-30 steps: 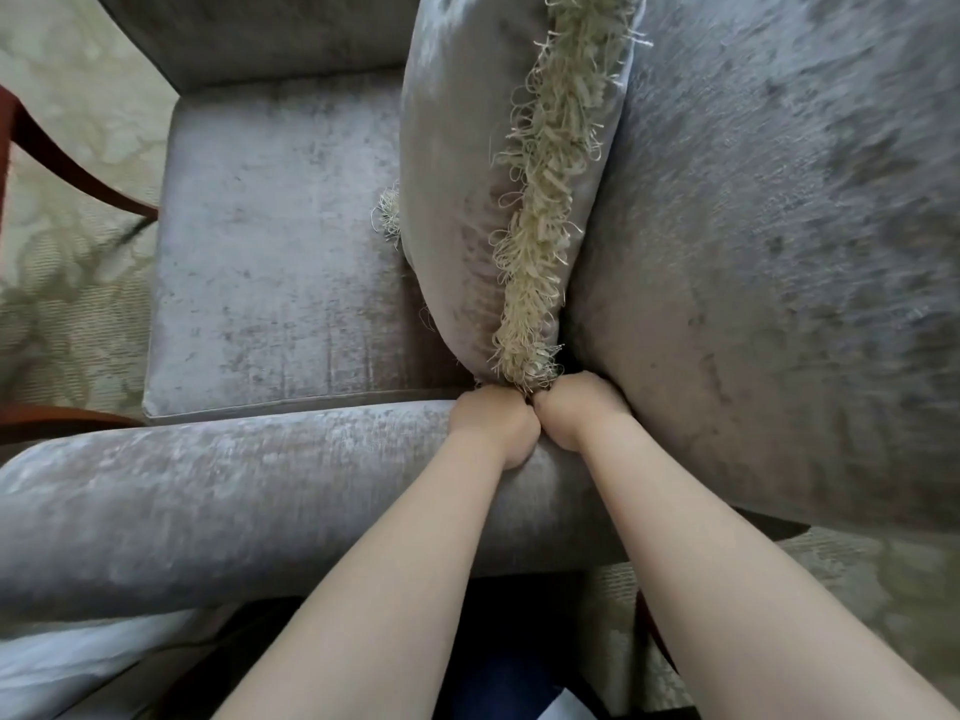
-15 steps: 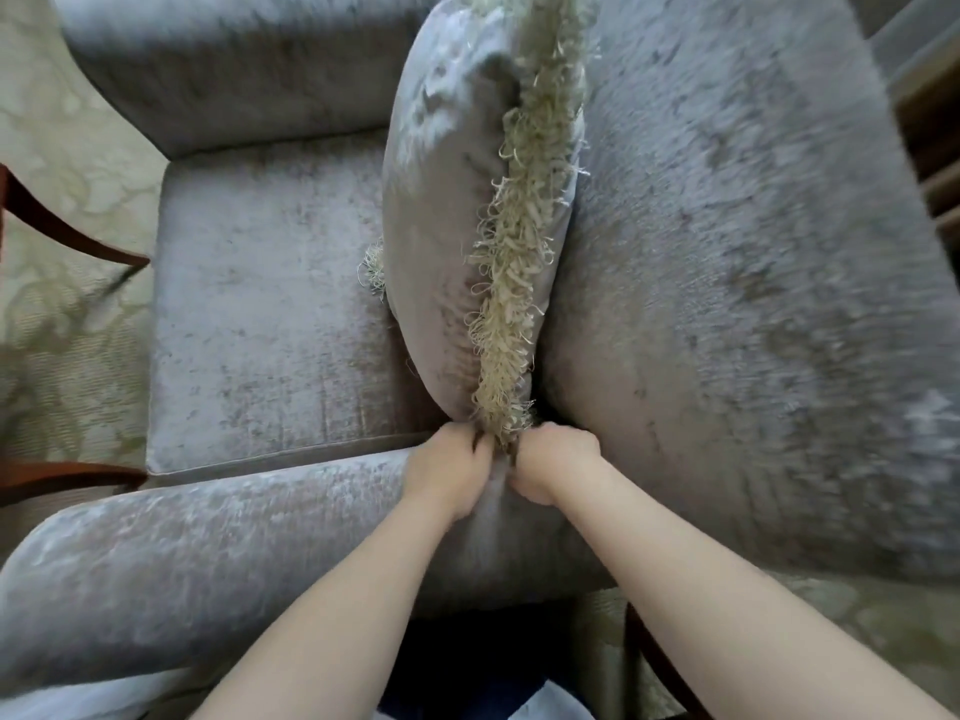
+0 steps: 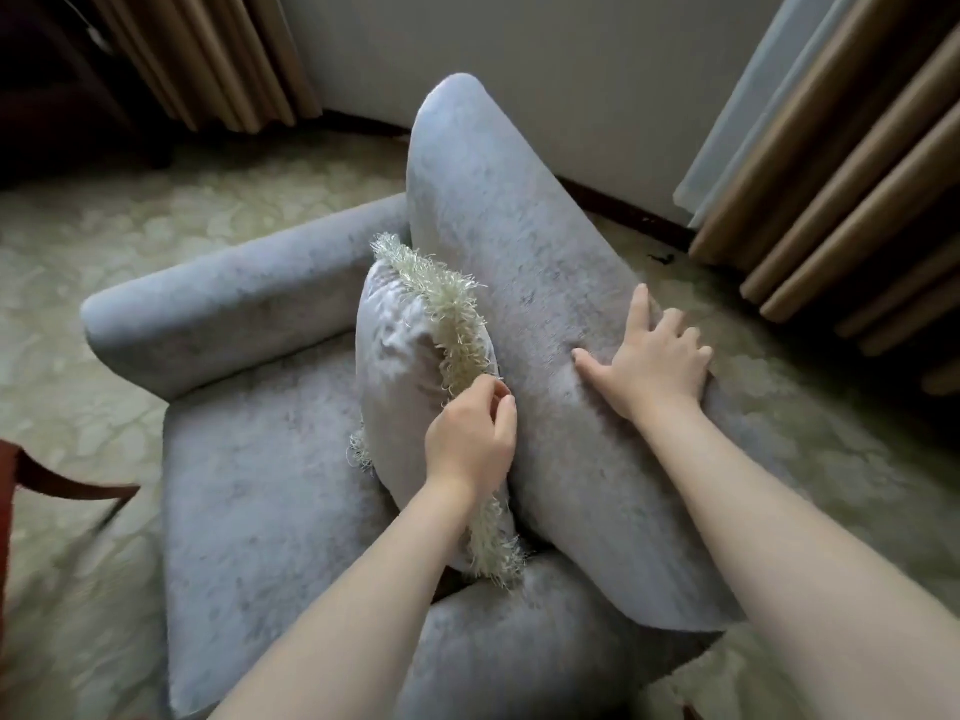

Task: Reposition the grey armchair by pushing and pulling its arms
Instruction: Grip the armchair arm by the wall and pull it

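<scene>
The grey velvet armchair (image 3: 260,485) fills the middle of the head view, seen from its side. Its near arm (image 3: 493,641) lies under my forearms and its far arm (image 3: 234,314) runs across the back left. A grey cushion (image 3: 400,366) with a cream fringe leans on the tall backrest (image 3: 519,241). My right hand (image 3: 654,366) lies on the backrest's upper edge, fingers curled over the rear side and thumb spread on the front. My left hand (image 3: 470,444) hovers at the cushion's fringe with loosely curled fingers, holding nothing that I can see.
Beige curtains (image 3: 831,200) hang close behind the chair on the right, and more curtains (image 3: 208,59) at the back left, with a white wall between. A red wooden chair frame (image 3: 31,480) stands at the left edge. Patterned pale carpet (image 3: 104,226) surrounds the armchair.
Both hands have left the near arm where they gripped side by side. The right hand went up onto the backrest, the left to the cushion's fringe. My view lifted and the chair appears turned.
</scene>
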Available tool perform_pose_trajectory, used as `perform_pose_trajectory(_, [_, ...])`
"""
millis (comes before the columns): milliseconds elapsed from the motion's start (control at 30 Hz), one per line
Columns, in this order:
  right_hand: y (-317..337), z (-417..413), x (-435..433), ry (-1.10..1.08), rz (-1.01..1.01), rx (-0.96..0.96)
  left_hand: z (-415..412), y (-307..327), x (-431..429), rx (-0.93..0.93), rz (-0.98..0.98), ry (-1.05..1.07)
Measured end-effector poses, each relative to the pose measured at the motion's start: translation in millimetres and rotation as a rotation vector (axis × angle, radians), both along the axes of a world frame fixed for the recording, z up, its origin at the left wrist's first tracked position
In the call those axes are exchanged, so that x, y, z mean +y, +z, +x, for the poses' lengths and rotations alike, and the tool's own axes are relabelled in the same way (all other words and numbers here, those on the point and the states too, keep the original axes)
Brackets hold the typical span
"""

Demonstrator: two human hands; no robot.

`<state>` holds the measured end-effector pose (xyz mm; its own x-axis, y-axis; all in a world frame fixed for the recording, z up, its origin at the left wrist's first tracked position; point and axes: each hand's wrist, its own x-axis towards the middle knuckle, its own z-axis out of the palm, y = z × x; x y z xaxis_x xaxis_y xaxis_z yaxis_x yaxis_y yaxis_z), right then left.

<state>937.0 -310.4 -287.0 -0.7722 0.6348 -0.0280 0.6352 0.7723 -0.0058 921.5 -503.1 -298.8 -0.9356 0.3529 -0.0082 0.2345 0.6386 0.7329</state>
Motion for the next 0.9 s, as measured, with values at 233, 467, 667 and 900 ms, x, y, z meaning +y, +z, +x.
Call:
perform_pose_trajectory(233, [-4.4, -0.7, -0.3, -0.033, 0.039, 0.002, -49.2, 35.4, 52.8, 0.012, -0.102, -0.134])
perform_pose_trajectory(467, [-1.3, 1.1, 2.1, -0.002, -0.059, 0.016, -85.7, 58.4, 168.7, -0.141, -0.37, -0.028])
perform_pose_trajectory(667, [20.5, 8.7, 32.7, 0.254, -0.318, 0.049, -128.7, 48.3, 236.4, -0.372, -0.419, 0.411])
perform_pose_trajectory(900, [-11.5, 46.5, 211.7, 0.784, -0.545, -0.322, -131.6, 31.3, 250.0, -0.36, -0.512, 0.646])
